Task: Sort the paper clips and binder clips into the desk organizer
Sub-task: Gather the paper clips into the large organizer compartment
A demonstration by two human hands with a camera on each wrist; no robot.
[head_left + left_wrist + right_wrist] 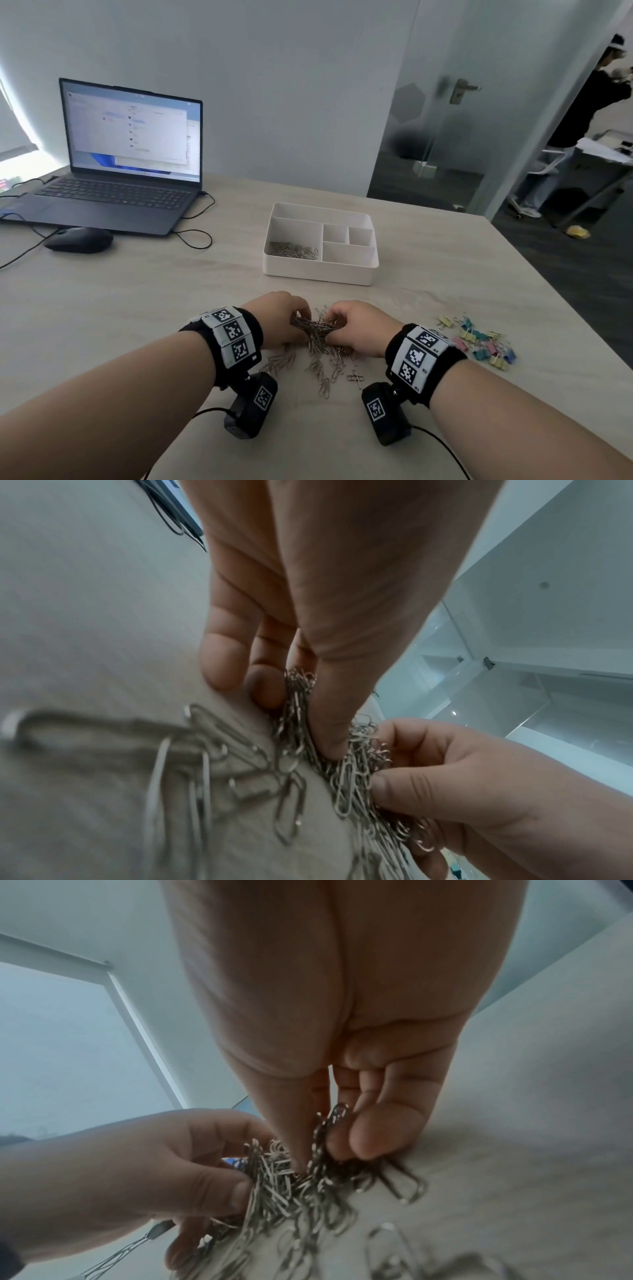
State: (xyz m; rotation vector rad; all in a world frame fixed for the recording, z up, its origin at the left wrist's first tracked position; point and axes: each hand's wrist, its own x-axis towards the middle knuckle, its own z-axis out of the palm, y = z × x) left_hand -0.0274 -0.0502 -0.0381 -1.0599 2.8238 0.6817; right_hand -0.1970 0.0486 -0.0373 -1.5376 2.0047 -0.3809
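Note:
A bundle of silver paper clips (315, 327) sits just above the table near the front, gripped from both sides. My left hand (286, 317) pinches its left end between thumb and fingers (263, 685). My right hand (356, 327) pinches the right end, thumb against curled fingers (373, 1134). More loose paper clips (325, 371) lie scattered under and in front of the hands. Colourful binder clips (479, 341) lie in a heap to the right. The white desk organizer (320, 274) stands farther back, with several paper clips (294, 250) in its front-left compartment.
An open laptop (116, 164) with cables and a black mouse (78, 240) sit at the back left. The table's right edge (561, 298) runs diagonally near the binder clips. A person stands beyond the glass door at the far right.

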